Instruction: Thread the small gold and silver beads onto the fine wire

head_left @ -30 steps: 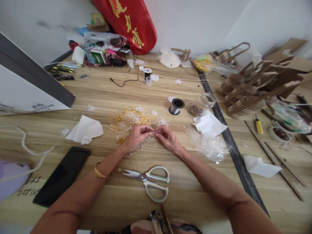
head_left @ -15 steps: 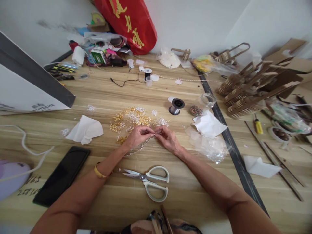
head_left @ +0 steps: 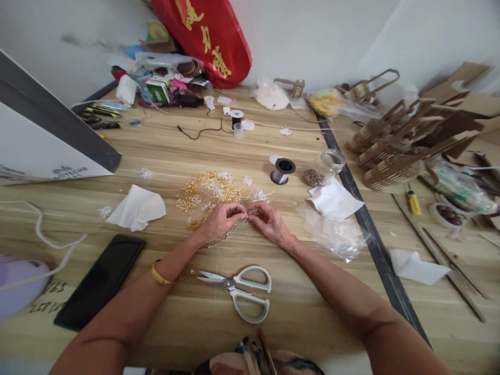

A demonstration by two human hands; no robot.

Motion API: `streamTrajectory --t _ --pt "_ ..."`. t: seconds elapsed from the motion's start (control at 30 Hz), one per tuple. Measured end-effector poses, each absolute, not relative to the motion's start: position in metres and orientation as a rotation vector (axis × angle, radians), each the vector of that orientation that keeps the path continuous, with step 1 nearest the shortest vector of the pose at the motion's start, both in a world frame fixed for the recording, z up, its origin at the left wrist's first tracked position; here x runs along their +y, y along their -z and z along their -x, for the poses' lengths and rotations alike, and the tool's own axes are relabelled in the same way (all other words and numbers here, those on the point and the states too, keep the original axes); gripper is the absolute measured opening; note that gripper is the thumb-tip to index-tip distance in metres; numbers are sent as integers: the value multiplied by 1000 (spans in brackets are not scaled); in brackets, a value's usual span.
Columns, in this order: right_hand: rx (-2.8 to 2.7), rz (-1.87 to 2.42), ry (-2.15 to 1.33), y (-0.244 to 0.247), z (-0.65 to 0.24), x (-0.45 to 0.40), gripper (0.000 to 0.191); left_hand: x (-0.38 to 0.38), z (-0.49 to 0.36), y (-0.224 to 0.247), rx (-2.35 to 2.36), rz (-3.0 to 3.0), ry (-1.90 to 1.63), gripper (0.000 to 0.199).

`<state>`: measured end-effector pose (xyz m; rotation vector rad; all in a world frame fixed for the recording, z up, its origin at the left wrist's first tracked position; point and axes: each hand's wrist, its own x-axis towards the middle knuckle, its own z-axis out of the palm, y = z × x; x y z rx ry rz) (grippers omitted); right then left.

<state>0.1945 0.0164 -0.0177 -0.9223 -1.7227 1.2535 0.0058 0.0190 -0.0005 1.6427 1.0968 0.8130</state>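
Note:
A thin silver chain (head_left: 228, 235) runs from between my fingertips down to the left along the tabletop. My left hand (head_left: 222, 221) pinches one end of it. My right hand (head_left: 269, 223) is closed at the same spot, its thumb and finger at the chain's end; a small ring or clasp seems to sit there, too small to make out. Just beyond the hands lie a heap of gold and silver jewellery findings (head_left: 213, 188) and a little pile of silver pins (head_left: 258, 195). White-handled scissors (head_left: 238, 289) rest in front of me, blades to the left.
A black phone (head_left: 99, 281) and white paper (head_left: 137, 208) lie to the left. Wire spools (head_left: 283, 171), a glass jar of beads (head_left: 322, 169) and clear plastic bags (head_left: 341, 239) are at the right. Small woven baskets (head_left: 390, 151) stand farther right, beyond a dark strip (head_left: 375, 250).
Both hands stay at nearly the same place, fingertips together. The small ring that showed between them is now less visible. Nothing else has visibly moved.

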Motion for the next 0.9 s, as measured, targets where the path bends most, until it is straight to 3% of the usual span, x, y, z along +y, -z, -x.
streamTrajectory --t 0.9 --pt "-1762 1062 -1233 22 -198 12 22 15 -8 2 1038 -1660 -877 10"
